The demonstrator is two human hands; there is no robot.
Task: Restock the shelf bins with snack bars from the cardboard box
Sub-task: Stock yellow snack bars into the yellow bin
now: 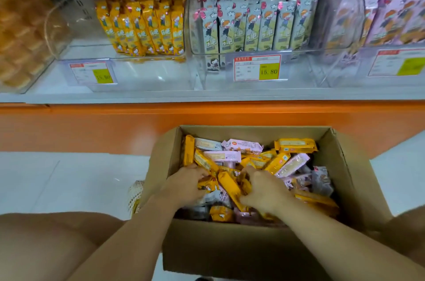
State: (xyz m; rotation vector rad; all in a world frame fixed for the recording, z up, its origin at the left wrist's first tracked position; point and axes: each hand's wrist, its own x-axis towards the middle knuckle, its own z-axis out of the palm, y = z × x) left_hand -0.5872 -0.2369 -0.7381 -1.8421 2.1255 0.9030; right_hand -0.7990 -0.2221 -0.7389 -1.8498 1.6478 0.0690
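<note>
**Both hands inside the box of snack bars**

The person crouches before the shelf, and the cardboard box (230, 248) stands on the pale floor (69, 179) at six o'clock, its flaps open. Inside lies a loose heap of snack bars (243, 146), yellow, pink and some dark ones, all mixed. The left hand (186, 185) is at the box's nine o'clock side, fingers curled round yellow bars (230, 185) in the middle of the heap. The right hand (259, 188) is just beside it, toward three o'clock, with fingers bent down and closed on the same cluster of yellow bars.

Above the orange ledge (92, 124), clear bins stand in a row. The yellow bin (149, 73) at eleven o'clock holds upright yellow bars at its back. The middle bin (202, 73) at twelve o'clock holds white-green bars. The pink bin (340, 27) is at two o'clock. A price tag (257, 67) reads 15.80.
</note>
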